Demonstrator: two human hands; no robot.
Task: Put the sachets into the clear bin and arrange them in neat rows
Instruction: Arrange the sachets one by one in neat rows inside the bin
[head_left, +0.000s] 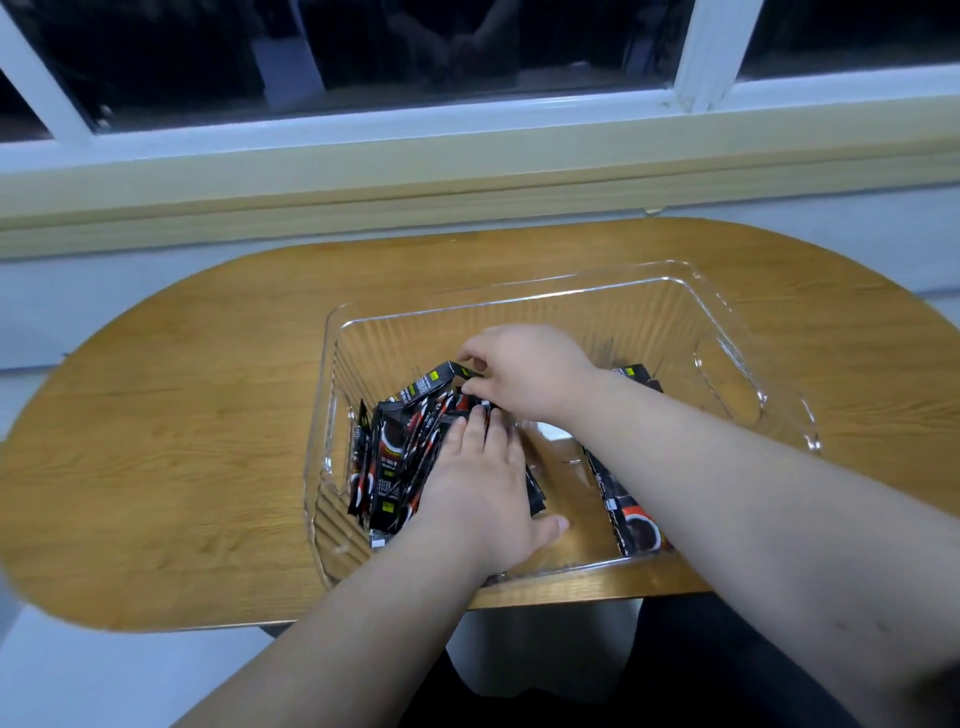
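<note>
**A:** What lies closest to the person?

**B:** The near edge of the desk (182, 415), a wood-grain top with rounded ends. On it stands the clear bin (571, 322), its near wall almost at that edge. Both forearms enter the bin from the near side.

**A:** And inside the bin?

**B:** Black sachets (395, 457) with red and white print stand on edge in the left part, leaning toward the left wall (a loose lean, not an even row). To the right, flat sachets (631, 519) lie on the bin floor, partly covered by the right forearm. A bare strip of floor separates the two groups. Just beyond that forearm, the far sachets (636, 374) show near the back right of the bin.

**A:** What about the left hand?

**B:** The left hand (478, 483) lies palm down on the leaning stack. Its fingers (467, 431) are straight and close together, pressing on the packets. The thumb is spread out to the right over the bare floor. It grips nothing.

**A:** And the right hand?

**B:** The right hand (524, 374) is farther in, coming across from the right. Its fingers (475, 358) are curled and pinch the top end of a raised sachet (441, 382). That one stands higher than the rest, at the far end of the stack.

**A:** Beyond the bin?

**B:** The desk's far curve, then a pale sill (363, 171) and a white window frame (701, 52) around dark glass.
</note>
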